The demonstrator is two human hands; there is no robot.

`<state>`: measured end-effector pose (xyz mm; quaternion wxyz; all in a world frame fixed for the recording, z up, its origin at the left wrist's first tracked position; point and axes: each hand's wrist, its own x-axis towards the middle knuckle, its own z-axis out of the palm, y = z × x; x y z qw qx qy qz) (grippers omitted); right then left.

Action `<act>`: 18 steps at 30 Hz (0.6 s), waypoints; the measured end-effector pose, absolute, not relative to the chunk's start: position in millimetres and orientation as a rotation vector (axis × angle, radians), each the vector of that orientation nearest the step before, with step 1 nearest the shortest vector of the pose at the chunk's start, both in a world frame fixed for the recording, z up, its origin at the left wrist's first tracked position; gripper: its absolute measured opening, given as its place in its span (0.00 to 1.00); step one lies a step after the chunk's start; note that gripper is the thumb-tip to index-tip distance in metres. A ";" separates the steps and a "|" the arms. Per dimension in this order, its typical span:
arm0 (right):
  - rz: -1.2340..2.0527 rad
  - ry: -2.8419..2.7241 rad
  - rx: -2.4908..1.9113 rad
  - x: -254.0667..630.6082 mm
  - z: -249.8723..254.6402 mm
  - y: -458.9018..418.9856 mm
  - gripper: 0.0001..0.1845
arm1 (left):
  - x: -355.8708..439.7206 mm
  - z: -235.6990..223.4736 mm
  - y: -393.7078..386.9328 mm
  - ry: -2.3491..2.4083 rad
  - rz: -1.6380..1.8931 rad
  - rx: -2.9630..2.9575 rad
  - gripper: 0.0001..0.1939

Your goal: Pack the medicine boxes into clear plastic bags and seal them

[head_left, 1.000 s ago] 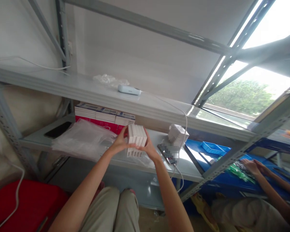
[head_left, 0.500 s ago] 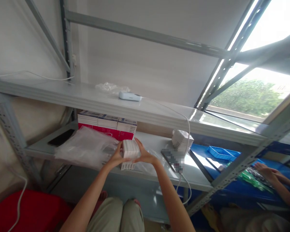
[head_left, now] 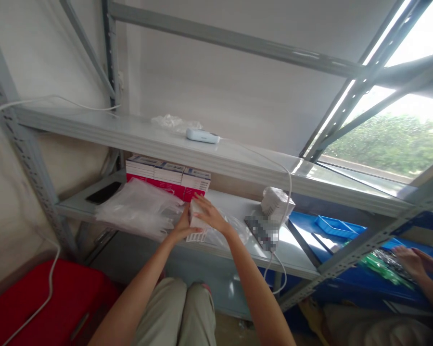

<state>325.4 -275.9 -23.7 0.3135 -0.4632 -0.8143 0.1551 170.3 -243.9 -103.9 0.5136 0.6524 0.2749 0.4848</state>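
Both left hand (head_left: 182,227) and right hand (head_left: 213,216) had fingers clamped on white boxes (head_left: 194,222). They seemed light, stiff; opposite sides suited gripping.

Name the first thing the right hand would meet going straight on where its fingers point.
Beyond the white boxes at its fingers, the right hand would probably meet the red carton first, though depth there is hard to judge.

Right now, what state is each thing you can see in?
White boxes: held by left hand and right hand
Plastic bags: lying flat, rumpled
Red carton: open, filled with stacked packs
Black slab: lying flat
Pixelated phone: lying flat, cable attached
Pale blue device: lying down, cord attached
Upper-shelf plastic: crumpled
Blue tray: open-topped
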 end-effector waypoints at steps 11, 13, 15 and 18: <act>0.978 -1.606 -1.051 345.5 -63.5 -308.8 0.64 | 174.9 -47.1 -267.1 0.571 1.267 1.377 0.42; 0.923 -1.638 -1.058 349.3 -43.1 -301.1 0.63 | 169.1 -34.8 -258.8 0.539 1.200 1.380 0.37; 0.861 -1.705 -1.084 357.6 -20.1 -289.0 0.62 | 158.0 -20.1 -242.9 0.523 1.158 1.405 0.32; 0.726 -1.841 -1.148 373.2 12.9 -265.6 0.60 | 136.2 6.9 -208.9 0.491 1.194 1.512 0.38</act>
